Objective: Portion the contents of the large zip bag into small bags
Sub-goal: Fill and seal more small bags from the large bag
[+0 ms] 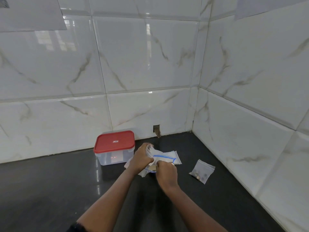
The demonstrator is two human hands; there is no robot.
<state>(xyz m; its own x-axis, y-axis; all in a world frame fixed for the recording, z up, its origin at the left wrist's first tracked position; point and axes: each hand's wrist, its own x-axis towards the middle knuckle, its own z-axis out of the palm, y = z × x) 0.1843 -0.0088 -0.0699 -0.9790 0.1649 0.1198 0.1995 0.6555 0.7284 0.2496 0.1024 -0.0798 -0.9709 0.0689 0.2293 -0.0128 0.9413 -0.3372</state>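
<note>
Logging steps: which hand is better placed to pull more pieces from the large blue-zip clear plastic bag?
Likely the right hand: its fingers pinch the mouth of the large blue-zip clear plastic bag, while the left hand grips a small clear plastic bag.

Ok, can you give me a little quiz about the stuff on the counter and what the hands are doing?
1. True or false: the clear box has its red lid off.
2. Where is the small bag with bits in it? A) on top of the box B) on the counter, to the right of both hands C) inside the box
3. Fill in: the left hand grips a bunched clear bag while the right hand pinches the large zip bag, whose zip strip is ____.

Key: 1 false, the lid is on. 2 B. 3 blue.
</note>
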